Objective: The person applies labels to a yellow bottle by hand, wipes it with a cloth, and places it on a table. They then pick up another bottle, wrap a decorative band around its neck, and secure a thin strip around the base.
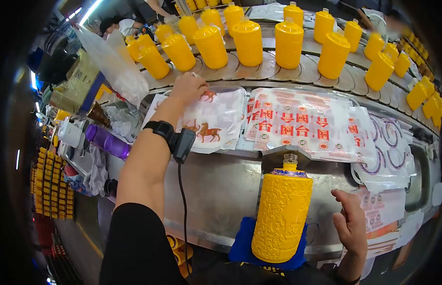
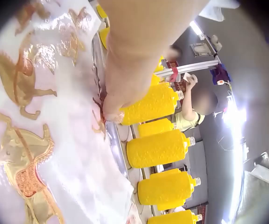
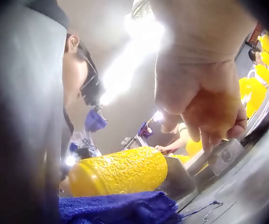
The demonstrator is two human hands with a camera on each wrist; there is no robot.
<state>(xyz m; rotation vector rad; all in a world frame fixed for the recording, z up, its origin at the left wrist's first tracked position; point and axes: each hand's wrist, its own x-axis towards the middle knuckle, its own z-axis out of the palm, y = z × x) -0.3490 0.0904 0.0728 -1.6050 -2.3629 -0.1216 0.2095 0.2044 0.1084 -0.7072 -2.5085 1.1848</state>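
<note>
My left hand (image 1: 188, 89) reaches to the far edge of a sheet of horse decals (image 1: 233, 118). In the left wrist view its fingertips touch a small horse decal (image 2: 98, 123) at the sheet's edge; I cannot tell whether they pinch it. Other brown horse decals (image 2: 20, 74) lie on the glossy sheet. A yellow embossed bottle (image 1: 281, 216) with a clear neck and a blue patterned shoulder band leans on a blue cloth (image 1: 242, 242) in front of me. To its right my right hand (image 1: 350, 221) hovers, fingers loosely bent, holding nothing.
Sheets with red characters (image 1: 297, 126) and sheets with purple ring patterns (image 1: 385, 142) lie right of the horse decals. Behind them, yellow bottles (image 1: 290, 45) stand along a curved conveyor (image 1: 259, 73). A purple water bottle (image 1: 106, 141) is at left. A metal bracket (image 1: 268, 159) backs the bottle.
</note>
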